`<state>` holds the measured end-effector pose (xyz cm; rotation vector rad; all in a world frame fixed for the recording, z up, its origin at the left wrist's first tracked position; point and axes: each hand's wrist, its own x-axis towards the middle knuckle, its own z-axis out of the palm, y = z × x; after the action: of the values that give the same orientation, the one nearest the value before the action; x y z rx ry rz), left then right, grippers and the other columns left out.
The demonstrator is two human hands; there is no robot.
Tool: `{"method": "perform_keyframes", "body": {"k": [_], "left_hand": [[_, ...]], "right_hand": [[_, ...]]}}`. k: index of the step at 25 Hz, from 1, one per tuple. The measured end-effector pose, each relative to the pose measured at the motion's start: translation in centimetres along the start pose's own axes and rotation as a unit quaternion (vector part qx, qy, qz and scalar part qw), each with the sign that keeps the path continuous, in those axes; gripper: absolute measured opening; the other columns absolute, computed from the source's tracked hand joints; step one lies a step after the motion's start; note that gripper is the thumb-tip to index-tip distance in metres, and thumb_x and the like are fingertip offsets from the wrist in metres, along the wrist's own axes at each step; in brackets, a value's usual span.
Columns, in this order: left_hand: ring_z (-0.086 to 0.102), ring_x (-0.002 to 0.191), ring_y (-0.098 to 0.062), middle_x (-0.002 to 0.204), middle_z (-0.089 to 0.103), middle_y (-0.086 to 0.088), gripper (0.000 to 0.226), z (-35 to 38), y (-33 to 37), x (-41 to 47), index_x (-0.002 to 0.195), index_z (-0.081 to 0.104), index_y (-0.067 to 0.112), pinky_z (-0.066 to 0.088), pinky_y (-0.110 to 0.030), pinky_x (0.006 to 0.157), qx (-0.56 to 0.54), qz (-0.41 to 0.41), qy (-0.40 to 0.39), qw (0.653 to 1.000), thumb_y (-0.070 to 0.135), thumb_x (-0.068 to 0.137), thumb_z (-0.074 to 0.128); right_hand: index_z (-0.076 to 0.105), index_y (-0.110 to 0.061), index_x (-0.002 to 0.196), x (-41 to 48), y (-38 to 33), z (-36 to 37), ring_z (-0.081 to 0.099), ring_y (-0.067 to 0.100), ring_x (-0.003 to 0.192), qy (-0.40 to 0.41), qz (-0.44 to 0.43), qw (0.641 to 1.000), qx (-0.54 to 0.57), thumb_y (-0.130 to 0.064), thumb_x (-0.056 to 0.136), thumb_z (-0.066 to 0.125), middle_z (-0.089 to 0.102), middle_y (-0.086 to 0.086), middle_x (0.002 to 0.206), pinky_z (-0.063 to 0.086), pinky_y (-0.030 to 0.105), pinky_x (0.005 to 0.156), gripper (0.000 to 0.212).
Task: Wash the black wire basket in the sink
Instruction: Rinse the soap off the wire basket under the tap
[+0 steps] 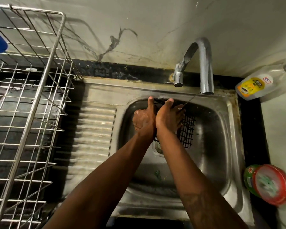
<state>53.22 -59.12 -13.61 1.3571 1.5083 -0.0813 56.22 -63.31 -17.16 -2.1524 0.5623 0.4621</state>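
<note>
A black wire basket point(186, 131) stands tilted in the steel sink point(213, 138), mostly hidden behind my hands. My left hand point(144, 119) grips its left side, thumb hooked over the top rim. My right hand point(169, 117) holds the basket from the front, thumb over the rim and fingers spread against the mesh. Both hands look wet. A thin stream of water runs from the curved tap point(205, 66) down towards the basket's upper right corner.
A steel dish rack point(28, 103) fills the counter at the left, beside the ribbed drainboard point(92, 134). A clear bottle with a yellow label point(256, 85) lies at the back right. A green tub with a red lid point(269, 184) sits at the sink's right edge.
</note>
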Motion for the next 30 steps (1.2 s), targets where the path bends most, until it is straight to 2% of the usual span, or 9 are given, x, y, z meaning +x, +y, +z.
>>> {"method": "perform_keyframes", "body": {"k": [3, 5, 9, 12, 16, 21, 25, 28, 30], "left_hand": [[0.059, 0.115, -0.037, 0.128, 0.06, -0.021, 0.095, 0.3, -0.1, 0.1, 0.131, 0.056, 0.002, 0.049, -0.044, 0.098, 0.005, -0.007, -0.006, 1.0, 0.082, 0.08, 0.049], [0.058, 0.117, -0.038, 0.131, 0.058, -0.023, 0.097, 0.4, 0.2, 0.0, 0.133, 0.054, -0.001, 0.048, -0.046, 0.1, 0.013, 0.002, -0.006, 1.0, 0.082, 0.082, 0.045], [0.059, 0.113, -0.034, 0.13, 0.058, -0.02, 0.098, 0.6, 0.7, -0.3, 0.132, 0.055, 0.001, 0.049, -0.045, 0.098, 0.009, -0.004, -0.019, 1.0, 0.083, 0.08, 0.045], [0.062, 0.101, -0.029, 0.122, 0.063, -0.014, 0.1, -0.1, 0.0, 0.5, 0.13, 0.059, 0.008, 0.053, -0.042, 0.09, -0.072, -0.073, -0.009, 0.995, 0.086, 0.068, 0.057], [0.062, 0.098, -0.027, 0.118, 0.064, -0.01, 0.108, -1.5, -0.8, 1.2, 0.134, 0.055, 0.011, 0.055, -0.044, 0.087, -0.124, -0.07, 0.018, 0.99, 0.087, 0.058, 0.063], [0.059, 0.107, -0.03, 0.125, 0.061, -0.012, 0.107, -1.7, -0.4, 0.7, 0.137, 0.051, 0.01, 0.051, -0.045, 0.096, -0.102, -0.03, 0.013, 0.994, 0.086, 0.063, 0.062], [0.063, 0.095, -0.026, 0.115, 0.066, -0.011, 0.095, -1.9, -0.8, 1.4, 0.126, 0.058, 0.008, 0.056, -0.04, 0.085, -0.166, -0.097, 0.038, 0.981, 0.082, 0.066, 0.063], [0.064, 0.087, -0.027, 0.106, 0.068, -0.01, 0.087, -2.3, -1.0, 1.6, 0.116, 0.064, 0.007, 0.058, -0.04, 0.081, -0.213, -0.153, 0.05, 0.964, 0.078, 0.067, 0.066], [0.064, 0.092, -0.03, 0.111, 0.066, -0.01, 0.082, -2.2, -0.9, 1.9, 0.117, 0.064, 0.006, 0.056, -0.039, 0.081, -0.222, -0.163, 0.021, 0.961, 0.073, 0.069, 0.068]], "right_hand": [[0.019, -0.019, 0.16, 3.5, -0.6, -0.7, 0.019, 0.025, 0.153, -0.004, 0.073, 0.995, 0.07, -0.063, 0.094, 0.017, 0.018, 0.005, 0.167, 0.015, 0.052, 0.124, 0.079], [0.028, -0.023, 0.157, 7.1, 0.1, -0.5, 0.032, 0.026, 0.148, -0.06, 0.082, 0.99, 0.1, -0.072, 0.066, 0.013, 0.03, 0.004, 0.163, 0.029, 0.053, 0.118, 0.104], [0.033, -0.027, 0.154, 12.4, 2.3, 0.9, 0.032, 0.03, 0.147, -0.073, 0.123, 0.987, 0.08, -0.085, 0.044, 0.012, 0.03, 0.004, 0.162, 0.029, 0.056, 0.116, 0.126], [0.016, -0.025, 0.16, 5.1, 0.5, -2.2, 0.018, 0.036, 0.151, -0.063, 0.039, 0.996, -0.044, -0.1, 0.063, 0.011, 0.014, 0.009, 0.167, 0.015, 0.061, 0.119, 0.123], [0.005, -0.029, 0.161, 0.2, 5.5, -3.0, 0.006, 0.017, 0.155, -0.091, -0.178, 0.98, -0.012, -0.077, 0.095, 0.012, 0.005, -0.002, 0.169, 0.003, 0.046, 0.124, 0.082], [0.026, -0.021, 0.158, 6.6, 5.6, -1.1, 0.029, 0.032, 0.148, -0.002, 0.084, 0.996, 0.034, -0.061, 0.099, 0.02, 0.027, 0.009, 0.163, 0.019, 0.055, 0.121, 0.072], [0.053, -0.011, 0.129, 5.4, 0.2, -1.3, 0.049, 0.034, 0.129, -0.089, 0.108, 0.989, -0.038, -0.055, 0.101, 0.022, 0.051, 0.015, 0.137, 0.039, 0.049, 0.109, 0.06], [0.015, -0.014, 0.16, 2.2, -1.7, -0.6, 0.009, 0.036, 0.153, -0.107, 0.033, 0.982, -0.153, -0.061, 0.102, 0.008, 0.007, 0.016, 0.167, 0.008, 0.059, 0.121, 0.074], [-0.002, -0.015, 0.161, 1.6, -0.4, -1.1, -0.004, 0.035, 0.154, -0.134, -0.049, 0.967, -0.211, -0.07, 0.097, 0.005, -0.006, 0.015, 0.168, 0.0, 0.061, 0.121, 0.084]]}}
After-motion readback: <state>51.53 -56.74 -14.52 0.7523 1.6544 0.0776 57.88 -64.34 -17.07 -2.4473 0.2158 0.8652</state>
